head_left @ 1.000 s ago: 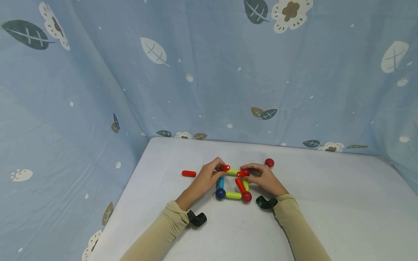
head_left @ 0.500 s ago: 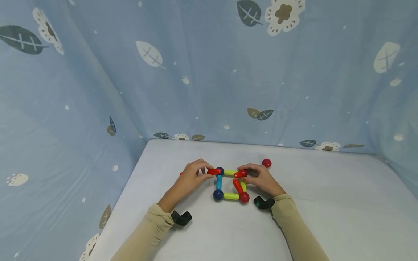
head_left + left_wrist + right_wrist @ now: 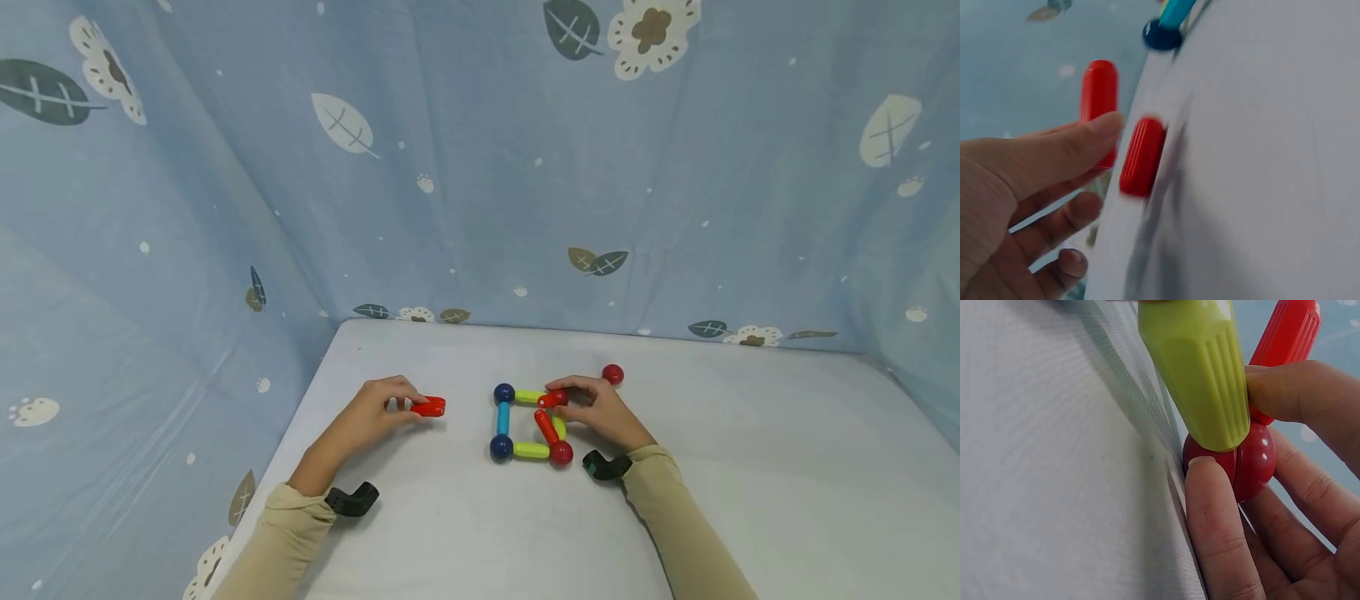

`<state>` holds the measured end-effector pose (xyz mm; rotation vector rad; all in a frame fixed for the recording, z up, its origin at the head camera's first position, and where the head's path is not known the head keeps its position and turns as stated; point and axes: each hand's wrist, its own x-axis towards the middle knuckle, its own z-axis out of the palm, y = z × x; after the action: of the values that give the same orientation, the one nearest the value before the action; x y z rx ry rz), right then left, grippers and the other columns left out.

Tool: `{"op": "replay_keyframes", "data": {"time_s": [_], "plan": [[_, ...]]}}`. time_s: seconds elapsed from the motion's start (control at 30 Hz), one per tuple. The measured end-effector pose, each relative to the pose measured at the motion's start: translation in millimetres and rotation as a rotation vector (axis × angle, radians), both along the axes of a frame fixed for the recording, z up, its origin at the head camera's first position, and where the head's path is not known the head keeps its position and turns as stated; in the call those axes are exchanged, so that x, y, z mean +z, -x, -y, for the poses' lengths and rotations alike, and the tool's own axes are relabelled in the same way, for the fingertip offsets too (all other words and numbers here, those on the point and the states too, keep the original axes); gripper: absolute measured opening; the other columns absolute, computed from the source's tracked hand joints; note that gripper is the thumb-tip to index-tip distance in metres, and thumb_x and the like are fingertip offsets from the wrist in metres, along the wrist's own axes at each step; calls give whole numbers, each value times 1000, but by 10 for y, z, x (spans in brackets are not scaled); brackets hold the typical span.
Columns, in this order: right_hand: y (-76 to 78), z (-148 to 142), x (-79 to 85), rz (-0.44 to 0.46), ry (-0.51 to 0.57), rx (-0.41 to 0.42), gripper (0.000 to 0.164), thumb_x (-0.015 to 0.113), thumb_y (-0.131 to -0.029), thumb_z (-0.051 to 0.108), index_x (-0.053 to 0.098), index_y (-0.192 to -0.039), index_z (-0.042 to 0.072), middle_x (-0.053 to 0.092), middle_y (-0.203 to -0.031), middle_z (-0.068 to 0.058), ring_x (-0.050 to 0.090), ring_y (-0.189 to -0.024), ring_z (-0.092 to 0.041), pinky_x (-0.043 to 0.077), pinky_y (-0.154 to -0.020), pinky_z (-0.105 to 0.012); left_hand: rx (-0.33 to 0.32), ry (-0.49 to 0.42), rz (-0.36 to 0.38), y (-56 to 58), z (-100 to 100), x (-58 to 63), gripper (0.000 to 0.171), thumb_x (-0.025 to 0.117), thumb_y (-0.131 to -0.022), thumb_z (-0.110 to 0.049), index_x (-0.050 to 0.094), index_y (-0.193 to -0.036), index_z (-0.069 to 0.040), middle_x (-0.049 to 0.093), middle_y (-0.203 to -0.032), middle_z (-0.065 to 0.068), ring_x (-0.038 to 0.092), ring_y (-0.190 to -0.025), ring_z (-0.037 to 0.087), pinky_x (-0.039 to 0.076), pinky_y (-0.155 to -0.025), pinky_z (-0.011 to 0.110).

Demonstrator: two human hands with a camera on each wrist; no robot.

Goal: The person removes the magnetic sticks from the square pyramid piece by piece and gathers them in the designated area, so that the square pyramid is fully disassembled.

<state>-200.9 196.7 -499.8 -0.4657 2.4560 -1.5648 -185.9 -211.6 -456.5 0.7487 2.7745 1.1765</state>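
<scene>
My left hand (image 3: 380, 411) pinches a red magnetic stick (image 3: 1099, 90) between thumb and fingers. Close beside it, a second red stick (image 3: 1141, 156) lies on the table. My right hand (image 3: 606, 410) pinches the red ball (image 3: 1258, 464) at the far right corner of a four-sided frame. A red stick (image 3: 553, 400) rises from that ball, and a yellow-green stick (image 3: 1200, 378) meets it too. The near right red ball (image 3: 561, 453) bears another raised red stick (image 3: 546, 427). Blue balls (image 3: 502, 448) form the left corners, joined by a light blue stick (image 3: 503, 419).
A loose red ball (image 3: 612, 374) sits behind the right hand. White cloth covers the table (image 3: 480, 533), and a patterned blue curtain (image 3: 480, 208) hangs along its back and left sides. Each wrist wears a black camera mount (image 3: 352, 500).
The left hand has drawn its red stick away from the far left blue ball and carried it left, beside the loose red stick. The right hand has stayed at its corner.
</scene>
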Motion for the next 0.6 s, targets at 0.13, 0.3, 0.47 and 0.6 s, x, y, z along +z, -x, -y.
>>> {"op": "replay_keyframes", "data": {"time_s": [0.13, 0.3, 0.47, 0.6], "plan": [[-14, 3, -7, 9, -6, -5, 37, 81, -90, 29, 73, -126, 21, 70, -132, -3, 61, -127, -29, 50, -109, -53, 25, 50, 37, 15, 188, -44, 20, 86, -82, -14, 81, -101, -16, 72, -95, -5, 56, -81, 7, 48, -71, 24], [-26, 6, 4, 14, -7, -11, 38, 81, -90, 29, 73, -126, 20, 69, -133, -3, 60, -129, -30, 49, -110, -54, 7, 59, 43, 52, 298, -114, 22, 87, -82, -13, 81, -103, -14, 73, -93, -3, 57, -79, 6, 50, -71, 23], [-17, 9, 8, 10, -12, -12, 39, 81, -90, 30, 72, -127, 20, 69, -133, -3, 60, -129, -30, 49, -110, -55, -18, 39, 51, 63, 321, -150, 21, 85, -83, -11, 81, -103, -12, 74, -94, -1, 58, -78, 8, 51, -69, 24], [-13, 10, 14, 13, -17, -15, 39, 81, -90, 29, 72, -127, 20, 69, -133, -3, 60, -129, -30, 50, -109, -54, -15, 44, 56, 65, 319, -164, 21, 85, -84, -11, 81, -104, -12, 74, -95, 0, 58, -78, 9, 51, -69, 24]]}}
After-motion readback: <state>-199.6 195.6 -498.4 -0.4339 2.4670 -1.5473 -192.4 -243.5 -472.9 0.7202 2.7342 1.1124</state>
